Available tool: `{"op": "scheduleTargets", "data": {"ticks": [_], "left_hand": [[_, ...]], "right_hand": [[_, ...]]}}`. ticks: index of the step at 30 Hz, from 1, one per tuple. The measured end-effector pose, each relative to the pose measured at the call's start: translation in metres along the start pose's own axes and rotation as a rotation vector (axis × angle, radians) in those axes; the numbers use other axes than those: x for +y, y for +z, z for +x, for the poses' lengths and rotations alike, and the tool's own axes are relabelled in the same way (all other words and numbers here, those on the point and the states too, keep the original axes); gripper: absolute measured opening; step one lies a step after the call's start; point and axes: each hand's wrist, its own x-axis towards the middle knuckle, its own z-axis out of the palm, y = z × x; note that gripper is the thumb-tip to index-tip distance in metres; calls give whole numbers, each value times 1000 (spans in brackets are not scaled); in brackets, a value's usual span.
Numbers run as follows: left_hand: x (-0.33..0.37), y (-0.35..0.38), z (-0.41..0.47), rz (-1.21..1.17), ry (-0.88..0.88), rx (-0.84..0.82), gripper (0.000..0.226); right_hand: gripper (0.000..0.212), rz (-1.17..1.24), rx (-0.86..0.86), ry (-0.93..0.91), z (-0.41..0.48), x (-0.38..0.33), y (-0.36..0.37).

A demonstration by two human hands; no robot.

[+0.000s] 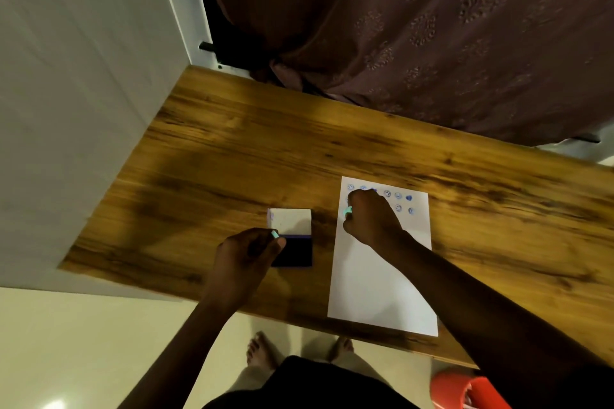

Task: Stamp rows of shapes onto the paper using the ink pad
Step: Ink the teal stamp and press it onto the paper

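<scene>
1. Stamps: small, light, stiff plastic by the look; I'd pinch each by its sides near the top. Ink end smears, keep fingers off.
2. Right hand point(372, 219) closed around a teal stamp point(349, 210), pressed down on the paper point(375, 292) at the left of the second row of prints point(398, 196).
3. Left hand point(247, 251) pinches a second teal stamp point(275, 234), over the ink pad point(294, 252), near its left edge; contact with the ink I can't tell.
4. Paper is thin and slides easily; nothing pins it except the pressing stamp.
5. Pad lies on the table point(232, 149), open, lid point(292, 218) flipped back, just left of the paper.
</scene>
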Motion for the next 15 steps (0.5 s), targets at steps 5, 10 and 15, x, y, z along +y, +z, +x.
{"op": "scheduleTargets", "data": {"ticks": [5,10,15], "left_hand": [[8,1,-6,10,-4,-10,7],[20,1,-12,4,29,10,15],[31,6,-17,33,66,-51,3]], "right_hand": [[34,2,-4,-11,2,-1,-7],[25,57,-6,-21,2,7,-11],[35,263,-7,18,3,23,-21]]}}
